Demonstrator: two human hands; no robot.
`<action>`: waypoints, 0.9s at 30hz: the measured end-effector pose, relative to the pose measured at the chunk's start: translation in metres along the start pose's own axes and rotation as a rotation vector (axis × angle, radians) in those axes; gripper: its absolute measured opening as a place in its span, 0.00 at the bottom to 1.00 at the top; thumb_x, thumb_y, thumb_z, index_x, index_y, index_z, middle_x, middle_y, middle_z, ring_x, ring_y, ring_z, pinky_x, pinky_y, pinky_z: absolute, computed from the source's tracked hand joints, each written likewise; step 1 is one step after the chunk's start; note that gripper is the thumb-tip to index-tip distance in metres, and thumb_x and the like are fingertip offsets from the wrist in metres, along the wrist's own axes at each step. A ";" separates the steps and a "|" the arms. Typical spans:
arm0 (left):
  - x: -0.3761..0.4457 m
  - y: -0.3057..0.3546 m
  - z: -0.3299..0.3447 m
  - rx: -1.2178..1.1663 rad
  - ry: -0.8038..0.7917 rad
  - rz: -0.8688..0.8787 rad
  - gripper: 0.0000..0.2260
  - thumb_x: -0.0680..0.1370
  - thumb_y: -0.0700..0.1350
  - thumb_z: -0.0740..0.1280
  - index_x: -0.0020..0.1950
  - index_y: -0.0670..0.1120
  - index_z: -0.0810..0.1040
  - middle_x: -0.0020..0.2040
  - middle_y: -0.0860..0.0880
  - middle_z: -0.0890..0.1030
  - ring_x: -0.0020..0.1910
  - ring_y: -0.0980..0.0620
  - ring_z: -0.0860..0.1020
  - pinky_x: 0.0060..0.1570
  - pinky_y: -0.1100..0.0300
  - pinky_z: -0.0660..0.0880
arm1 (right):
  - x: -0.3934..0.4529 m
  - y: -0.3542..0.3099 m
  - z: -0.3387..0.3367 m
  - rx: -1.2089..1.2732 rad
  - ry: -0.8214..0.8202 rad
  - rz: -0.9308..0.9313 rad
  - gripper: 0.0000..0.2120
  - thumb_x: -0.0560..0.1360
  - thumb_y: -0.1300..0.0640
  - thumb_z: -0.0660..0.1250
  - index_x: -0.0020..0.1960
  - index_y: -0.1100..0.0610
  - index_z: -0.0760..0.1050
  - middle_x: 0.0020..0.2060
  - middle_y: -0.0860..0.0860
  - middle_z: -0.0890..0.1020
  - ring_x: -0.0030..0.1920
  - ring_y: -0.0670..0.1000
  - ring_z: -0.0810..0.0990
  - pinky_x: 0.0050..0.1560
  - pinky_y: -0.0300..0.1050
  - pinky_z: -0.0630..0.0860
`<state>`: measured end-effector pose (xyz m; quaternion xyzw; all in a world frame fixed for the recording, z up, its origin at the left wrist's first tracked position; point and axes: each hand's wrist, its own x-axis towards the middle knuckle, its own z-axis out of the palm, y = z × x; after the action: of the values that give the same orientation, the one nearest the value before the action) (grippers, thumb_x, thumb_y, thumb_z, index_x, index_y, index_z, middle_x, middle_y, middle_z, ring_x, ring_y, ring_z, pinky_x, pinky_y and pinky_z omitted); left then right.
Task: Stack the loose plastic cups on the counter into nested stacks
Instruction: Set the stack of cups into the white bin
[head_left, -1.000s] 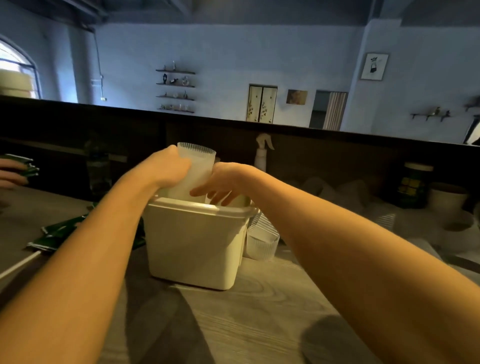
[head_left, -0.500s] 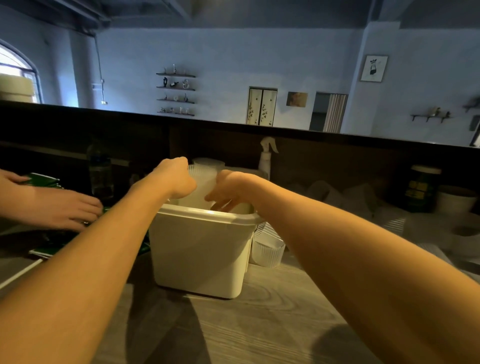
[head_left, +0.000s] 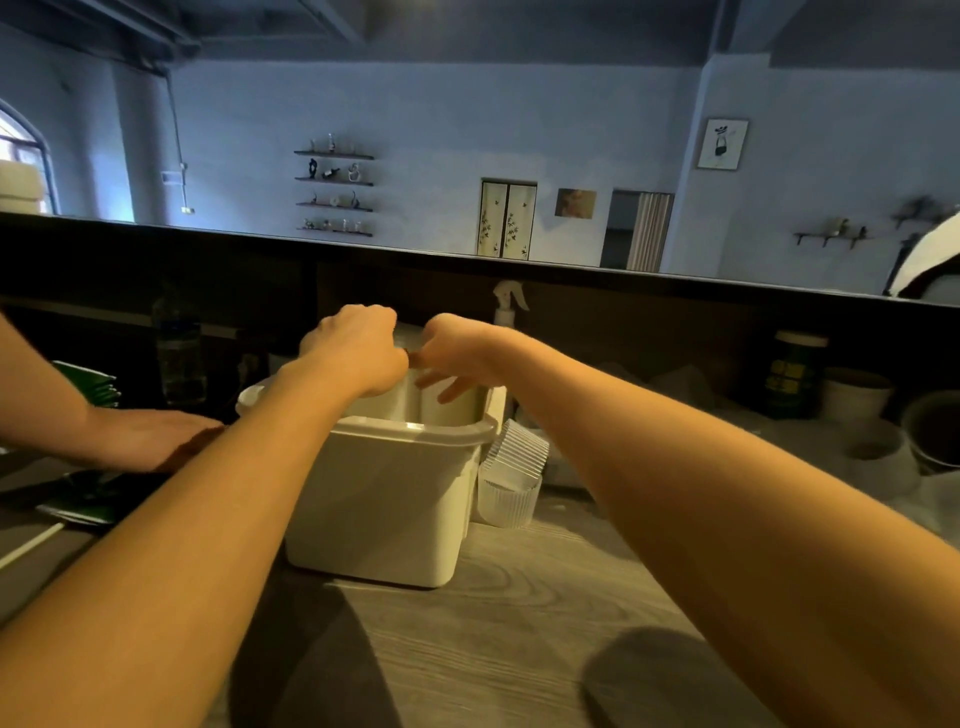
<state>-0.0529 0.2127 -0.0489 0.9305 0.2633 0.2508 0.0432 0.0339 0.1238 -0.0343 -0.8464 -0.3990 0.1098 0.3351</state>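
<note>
A white plastic bin (head_left: 384, 499) stands on the wooden counter (head_left: 519, 623). Both my hands hover over its open top. My left hand (head_left: 358, 348) is curled round a ribbed clear plastic cup stack (head_left: 408, 338), of which only the rim shows between the hands. My right hand (head_left: 457, 353) touches the same stack from the right, its fingers reaching down into the bin. More ribbed clear cups (head_left: 511, 478) lie nested beside the bin's right wall, the lowest one upright.
Another person's hand (head_left: 140, 439) rests on green packets (head_left: 83, 504) at the left. A white spray bottle (head_left: 509, 306) stands behind the bin. A dark jar (head_left: 795, 374) and bowls (head_left: 935, 431) sit at the right, below a dark back wall.
The cup stack has gone down into the bin, with both my hands following it and closing together. The other person's hand came in from the left onto the green packets.
</note>
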 end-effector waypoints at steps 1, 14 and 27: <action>-0.004 0.007 -0.002 0.009 0.034 0.010 0.17 0.80 0.50 0.63 0.68 0.47 0.71 0.61 0.43 0.76 0.58 0.41 0.75 0.54 0.46 0.76 | -0.007 0.002 -0.009 -0.009 0.002 -0.006 0.16 0.80 0.60 0.65 0.66 0.63 0.69 0.58 0.58 0.79 0.55 0.53 0.82 0.48 0.50 0.83; -0.082 0.132 0.012 -0.432 0.335 0.276 0.11 0.80 0.50 0.64 0.59 0.48 0.80 0.56 0.47 0.80 0.54 0.47 0.77 0.43 0.57 0.70 | -0.148 0.103 -0.125 0.124 0.305 0.053 0.24 0.80 0.54 0.65 0.73 0.60 0.64 0.65 0.56 0.75 0.56 0.52 0.80 0.46 0.43 0.81; -0.136 0.198 0.127 -0.476 0.116 0.169 0.19 0.79 0.53 0.65 0.68 0.49 0.73 0.63 0.46 0.76 0.62 0.44 0.72 0.58 0.48 0.72 | -0.269 0.243 -0.109 -0.467 0.527 0.293 0.23 0.76 0.38 0.64 0.63 0.52 0.72 0.53 0.50 0.79 0.51 0.51 0.79 0.50 0.51 0.78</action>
<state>0.0021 -0.0198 -0.1780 0.8970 0.1201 0.3613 0.2246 0.0525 -0.2411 -0.1340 -0.9472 -0.1883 -0.1588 0.2052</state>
